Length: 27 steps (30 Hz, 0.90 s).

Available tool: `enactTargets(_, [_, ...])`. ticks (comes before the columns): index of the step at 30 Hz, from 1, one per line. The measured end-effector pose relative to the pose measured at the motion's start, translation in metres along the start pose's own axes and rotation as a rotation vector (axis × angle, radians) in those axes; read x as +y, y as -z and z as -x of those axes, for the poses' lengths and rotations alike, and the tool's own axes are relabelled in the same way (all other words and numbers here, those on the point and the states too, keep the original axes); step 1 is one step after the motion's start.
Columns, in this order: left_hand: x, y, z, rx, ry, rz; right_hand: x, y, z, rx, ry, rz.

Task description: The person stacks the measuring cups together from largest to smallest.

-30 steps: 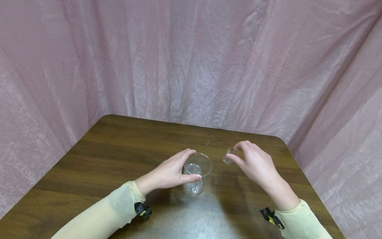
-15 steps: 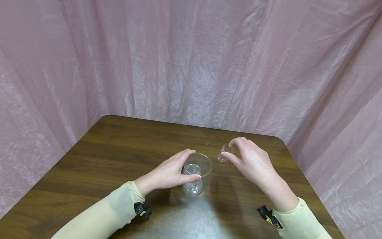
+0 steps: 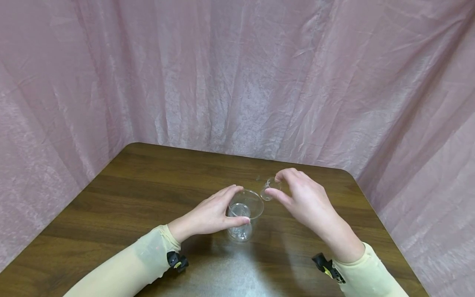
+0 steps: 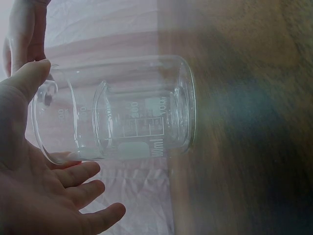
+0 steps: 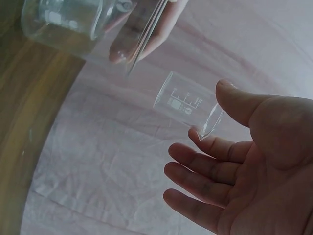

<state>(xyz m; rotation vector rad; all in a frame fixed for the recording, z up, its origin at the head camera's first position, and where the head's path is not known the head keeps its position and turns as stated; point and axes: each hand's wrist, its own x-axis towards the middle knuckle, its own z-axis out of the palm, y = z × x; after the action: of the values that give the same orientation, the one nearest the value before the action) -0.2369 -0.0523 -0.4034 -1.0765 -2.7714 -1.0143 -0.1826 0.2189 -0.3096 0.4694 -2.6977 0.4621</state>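
A large glass beaker stands upright on the table, my left hand gripping its rim between thumb and fingers. Inside it sits a smaller beaker with white graduation marks. My right hand pinches the rim of a tiny glass beaker between thumb and index finger, the other fingers extended below. This tiny beaker is raised above the table, slightly tilted, just right of the large beaker's rim. In the right wrist view it looks see-through, with no contents visible.
The brown wooden table has rounded far corners. Pink curtains hang behind it and along both sides. A small, faint transparent thing lies on the table beyond the beakers, too indistinct to identify.
My right hand has moved left and slightly away from me with the tiny beaker, bringing it close to the large beaker's rim. The left hand and large beaker have stayed put.
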Motion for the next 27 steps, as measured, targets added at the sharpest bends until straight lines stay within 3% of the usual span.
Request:
enactTargets(12, [0.002,0.000,0.000,-0.007,0.002,0.012,-0.017,-0.016,-0.004,-0.011,0.082,-0.013])
enactTargets(27, [0.002,0.001,0.001,-0.015,0.012,0.030,-0.028,-0.039,-0.010,-0.113,0.095,-0.010])
